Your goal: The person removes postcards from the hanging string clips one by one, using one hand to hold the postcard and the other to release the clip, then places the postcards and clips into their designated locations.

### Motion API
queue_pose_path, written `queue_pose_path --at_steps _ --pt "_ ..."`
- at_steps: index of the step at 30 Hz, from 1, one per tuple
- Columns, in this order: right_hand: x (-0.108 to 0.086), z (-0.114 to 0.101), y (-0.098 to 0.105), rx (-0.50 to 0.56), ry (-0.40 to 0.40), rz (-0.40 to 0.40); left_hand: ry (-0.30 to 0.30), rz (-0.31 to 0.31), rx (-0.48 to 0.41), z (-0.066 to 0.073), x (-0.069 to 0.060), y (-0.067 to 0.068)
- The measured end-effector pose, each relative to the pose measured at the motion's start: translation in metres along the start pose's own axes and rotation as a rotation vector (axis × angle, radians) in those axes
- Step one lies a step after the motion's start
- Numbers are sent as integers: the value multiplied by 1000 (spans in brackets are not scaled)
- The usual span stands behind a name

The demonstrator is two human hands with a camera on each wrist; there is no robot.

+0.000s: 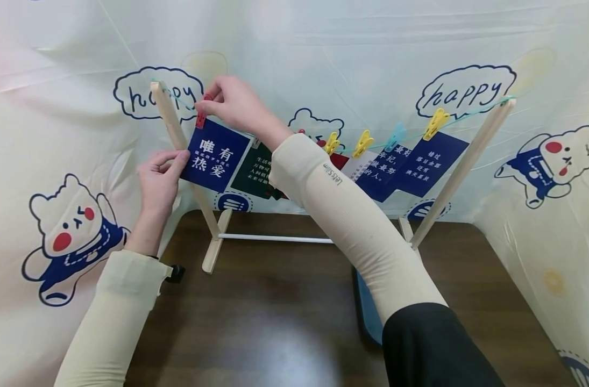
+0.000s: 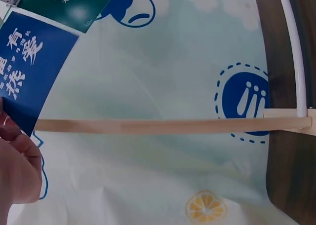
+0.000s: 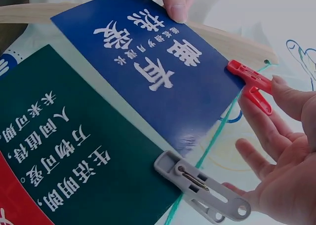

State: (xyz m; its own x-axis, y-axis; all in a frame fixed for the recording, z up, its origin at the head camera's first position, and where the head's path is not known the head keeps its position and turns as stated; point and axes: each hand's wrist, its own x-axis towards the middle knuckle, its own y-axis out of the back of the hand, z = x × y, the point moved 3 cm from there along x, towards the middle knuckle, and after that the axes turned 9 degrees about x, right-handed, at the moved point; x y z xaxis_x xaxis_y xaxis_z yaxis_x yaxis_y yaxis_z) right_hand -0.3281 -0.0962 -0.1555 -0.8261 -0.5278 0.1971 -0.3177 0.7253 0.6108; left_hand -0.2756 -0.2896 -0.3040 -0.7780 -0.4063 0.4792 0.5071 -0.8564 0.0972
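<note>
My left hand (image 1: 158, 180) pinches the left edge of a dark blue card (image 1: 215, 156) with white writing. At the card's top corner, my right hand (image 1: 238, 107) holds a red clothespin (image 3: 251, 81) between thumb and finger. Its jaws sit over the card's corner, beside the green cord (image 3: 212, 136); whether they also grip the cord I cannot tell. Right next to this card hangs a dark green card (image 3: 74, 151), held to the cord by a grey clothespin (image 3: 197, 180). Only part of the left hand shows in the left wrist view.
The cord runs between a left wooden post (image 1: 168, 115) and a right wooden post (image 1: 463, 172), joined by a white rod (image 1: 279, 238). Yellow clothespins (image 1: 437, 124) and a light blue one (image 1: 396, 137) hold more cards. A blue object (image 1: 369, 312) lies on the brown table (image 1: 255, 301).
</note>
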Motion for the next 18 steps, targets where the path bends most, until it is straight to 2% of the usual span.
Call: queue_pose_path --at_steps 5,10,15,18 --pt "0 0 0 7 19 1 1 -23 37 2 0 5" --pt "-1 -2 0 -20 47 35 6 -63 -19 4 0 4" --pt "-1 -4 1 -126 117 110 2 -57 -67 6 -1 2" --pt "-1 -4 1 -199 149 138 3 -59 -64 4 -2 3"
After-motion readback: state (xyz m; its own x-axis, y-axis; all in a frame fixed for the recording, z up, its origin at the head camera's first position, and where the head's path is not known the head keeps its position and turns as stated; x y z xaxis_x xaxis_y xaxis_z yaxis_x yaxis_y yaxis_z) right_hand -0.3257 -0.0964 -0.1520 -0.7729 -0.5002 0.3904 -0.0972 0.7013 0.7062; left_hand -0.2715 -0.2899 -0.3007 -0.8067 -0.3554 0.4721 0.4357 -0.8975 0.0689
